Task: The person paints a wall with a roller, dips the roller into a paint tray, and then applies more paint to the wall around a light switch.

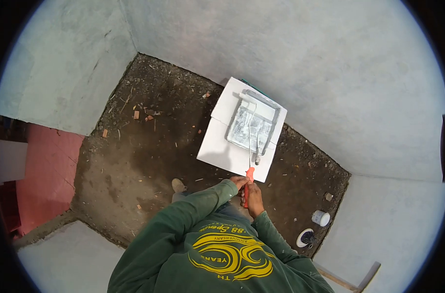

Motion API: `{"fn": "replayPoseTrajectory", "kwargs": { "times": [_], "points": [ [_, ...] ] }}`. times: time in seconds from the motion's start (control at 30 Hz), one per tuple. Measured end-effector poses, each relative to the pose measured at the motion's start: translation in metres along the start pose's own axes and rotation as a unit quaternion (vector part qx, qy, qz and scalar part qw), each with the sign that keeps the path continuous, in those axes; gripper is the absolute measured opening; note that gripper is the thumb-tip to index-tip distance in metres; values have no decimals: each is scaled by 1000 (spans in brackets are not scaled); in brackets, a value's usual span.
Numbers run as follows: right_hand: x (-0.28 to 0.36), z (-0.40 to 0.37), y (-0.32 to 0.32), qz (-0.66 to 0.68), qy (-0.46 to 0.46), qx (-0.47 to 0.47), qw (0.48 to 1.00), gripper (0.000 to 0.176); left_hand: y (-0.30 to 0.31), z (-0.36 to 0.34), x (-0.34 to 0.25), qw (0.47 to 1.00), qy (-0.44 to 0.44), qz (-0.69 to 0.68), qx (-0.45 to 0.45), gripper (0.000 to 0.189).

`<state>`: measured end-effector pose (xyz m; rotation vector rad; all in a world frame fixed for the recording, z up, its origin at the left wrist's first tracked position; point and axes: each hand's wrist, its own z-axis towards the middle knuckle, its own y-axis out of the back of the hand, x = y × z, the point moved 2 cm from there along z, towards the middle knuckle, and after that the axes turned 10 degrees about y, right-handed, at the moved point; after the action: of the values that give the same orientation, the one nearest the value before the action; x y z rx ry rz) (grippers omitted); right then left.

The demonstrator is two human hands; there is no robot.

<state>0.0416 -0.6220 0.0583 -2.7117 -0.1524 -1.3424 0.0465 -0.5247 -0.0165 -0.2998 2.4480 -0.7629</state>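
My right hand (254, 201) is wrapped around the orange-red handle of a paint roller (250, 174). Just above it, my left hand (239, 182) is closed at the same handle, its fingertips partly hidden. The roller's thin rod runs up to its white sleeve (248, 100), which lies at the far end of a paint tray (231, 131) smeared with whitish paint. A small brush-like tool (257, 159) rests over the tray's near edge. Under the tray is a white board (213, 141).
Pale plastered walls (291, 49) meet close behind the board. Rubble and brick bits (136, 115) lie on the dirt floor (149, 146). A white tub (321, 218) and a round container with dark contents (304, 238) stand at right. A pink panel (46, 176) is at left.
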Motion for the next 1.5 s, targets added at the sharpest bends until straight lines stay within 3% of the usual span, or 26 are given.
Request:
{"fn": "replayPoseTrajectory", "kwargs": {
  "times": [0.1, 0.27, 0.37, 0.5, 0.57, 0.7, 0.77, 0.9, 0.97, 1.0, 1.1, 1.17, 1.27, 1.33, 1.43, 1.5],
  "points": [
    [-10, 27, 46, -22, -2, -14, 1000, 33, -21, 56, 12, 997, -65, 30, -34, 36],
    [-4, 55, 101, -53, -10, 0, 999, 33, -59, 105, 15, 998, -35, 24, -56, 40],
    [-6, 64, 122, -49, -10, 1, 999, 33, -79, 101, 2, 989, 43, 66, -123, 41],
    [-5, 62, 132, -58, -21, -6, 998, 33, -79, 125, 19, 991, 72, 49, -105, 42],
    [-8, 60, 134, -47, -35, -12, 998, 34, -74, 138, 34, 995, 38, 3, -88, 42],
    [-20, 54, 135, -45, -45, -2, 998, 32, -76, 125, 35, 980, 97, 78, -154, 43],
    [-27, 49, 136, -16, -45, 7, 999, 28, -73, 131, 53, 987, 89, -6, -130, 41],
    [-34, 28, 135, 3, -47, 11, 999, 26, -82, 97, 51, 992, 83, 12, -95, 37],
    [-36, 18, 133, 34, -85, 22, 996, 26, -80, 100, 70, 986, 87, -119, -72, 35],
    [-34, 17, 130, 33, -85, 22, 996, 26, -78, 99, 70, 986, 86, -120, -72, 35],
    [-27, 20, 121, 24, -82, 16, 996, 26, -69, 105, 73, 986, 99, -77, -108, 34],
    [-18, 33, 115, 16, -71, 7, 997, 28, -56, 124, 68, 992, 17, -23, -122, 35],
    [-18, 40, 115, 49, -68, 37, 996, 30, -51, 126, 52, 992, 85, 36, -85, 42],
    [-28, 30, 120, 26, -56, 32, 998, 29, -59, 112, 60, 990, 82, 65, -95, 41],
    [-41, 1, 126, 49, -93, 27, 994, 29, -73, 93, 83, 993, 22, -52, -103, 35],
    [-41, 5, 125, 49, -86, 22, 995, 29, -75, 94, 90, 983, 113, -104, -96, 31]
  ]
}}
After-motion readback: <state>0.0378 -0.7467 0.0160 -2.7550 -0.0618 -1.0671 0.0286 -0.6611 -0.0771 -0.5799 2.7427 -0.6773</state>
